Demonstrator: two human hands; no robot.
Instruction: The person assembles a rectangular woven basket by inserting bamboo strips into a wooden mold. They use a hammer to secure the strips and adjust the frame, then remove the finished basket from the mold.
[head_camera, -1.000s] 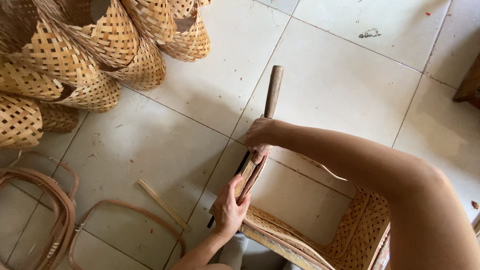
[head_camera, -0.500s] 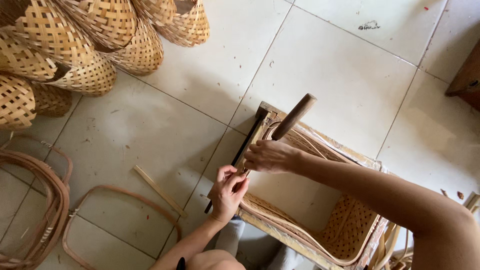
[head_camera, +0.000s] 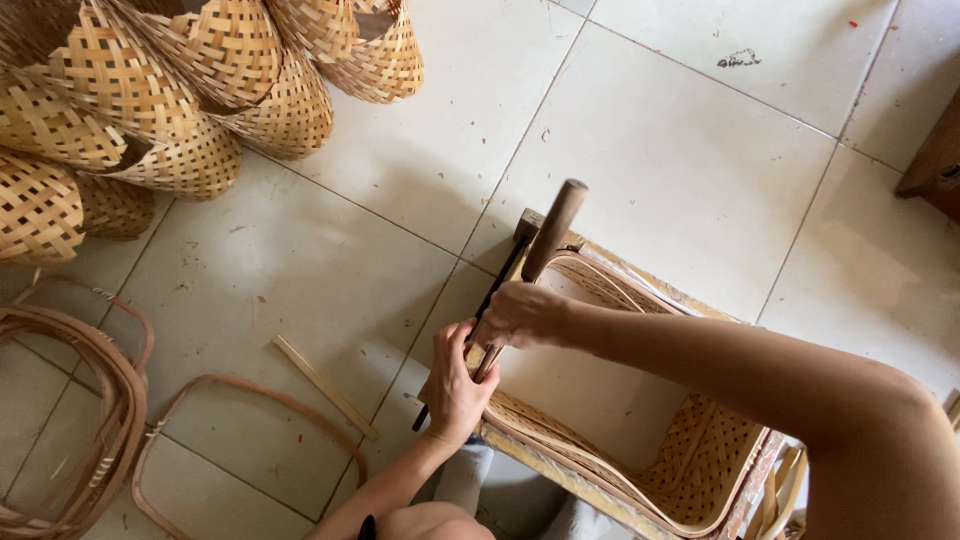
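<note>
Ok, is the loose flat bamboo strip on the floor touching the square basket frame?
No, the bamboo strip lies apart on the tiles, left of the left hand.

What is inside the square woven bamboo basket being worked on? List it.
Inside the square woven bamboo basket only pale floor tile shows through its open middle, edged by loose rim strips. The right arm covers the far side, so that part cannot be seen.

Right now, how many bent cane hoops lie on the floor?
2 at least: a stacked bundle of brown cane hoops at the left edge, one single rounded hoop beside it. The bundle hides more.
</note>
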